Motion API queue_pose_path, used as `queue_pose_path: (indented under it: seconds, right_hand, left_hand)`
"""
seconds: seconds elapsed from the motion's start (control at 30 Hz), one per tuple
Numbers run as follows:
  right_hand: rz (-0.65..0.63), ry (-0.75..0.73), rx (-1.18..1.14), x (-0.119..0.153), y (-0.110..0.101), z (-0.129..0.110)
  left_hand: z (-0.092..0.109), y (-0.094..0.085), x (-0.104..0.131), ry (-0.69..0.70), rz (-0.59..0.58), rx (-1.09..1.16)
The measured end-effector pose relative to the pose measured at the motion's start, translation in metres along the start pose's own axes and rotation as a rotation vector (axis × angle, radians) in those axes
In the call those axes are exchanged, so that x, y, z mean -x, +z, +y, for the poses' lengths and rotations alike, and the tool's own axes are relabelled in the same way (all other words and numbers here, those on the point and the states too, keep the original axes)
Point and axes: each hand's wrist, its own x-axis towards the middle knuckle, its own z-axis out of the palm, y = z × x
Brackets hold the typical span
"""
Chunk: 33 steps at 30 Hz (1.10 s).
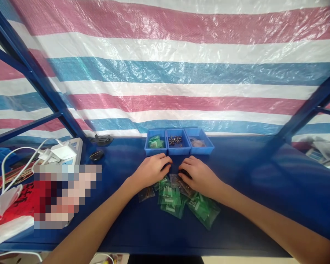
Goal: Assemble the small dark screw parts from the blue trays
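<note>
My left hand [153, 169] is curled on the blue table at the middle, thumb and fingertips drawn toward each other. Facing it, my right hand [197, 173] is curled the same way, a small gap between the two. Whatever their fingers hold, if anything, is too small or hidden to make out. Under and in front of them lie green zip bags [169, 196] with small metal parts inside. Another green bag [205, 211] lies below my right hand. A clear bag with brownish pieces [147, 193] is beside my left wrist.
Beyond my hands stand three blue bins: one with green bags [156, 142], one with small dark-and-brass parts [175, 140], one with clear bags [198, 142]. A black mouse-like object [96, 156], a power strip [77, 146] and a red bag [24, 203] are at left.
</note>
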Motion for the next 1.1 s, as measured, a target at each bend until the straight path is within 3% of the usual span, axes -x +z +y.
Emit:
queue_pose_path:
  seconds: [0.17,0.3,0.53,0.73,0.93,1.1]
  right_hand:
    - [0.014,-0.017,-0.017,0.0,0.002,0.002]
    - [0.051,-0.045,-0.043,0.0,0.003,0.002]
    - [0.043,-0.155,-0.075,0.003,-0.003,-0.008]
    - [0.048,-0.217,-0.09,0.004,-0.002,-0.012]
    - [0.045,-0.213,-0.126,0.002,-0.001,-0.012]
    - [0.084,-0.19,-0.163,0.003,-0.002,-0.015]
  left_hand:
    - [-0.021,-0.026,0.004,-0.096,-0.216,0.3]
    - [-0.039,-0.041,0.01,-0.164,-0.315,0.358]
    - [-0.038,-0.038,0.011,-0.162,-0.36,0.293]
    - [-0.03,-0.021,0.005,-0.156,-0.256,0.277]
    - [-0.031,-0.017,0.004,-0.213,-0.13,0.388]
    - [-0.027,-0.013,0.001,-0.244,0.076,0.473]
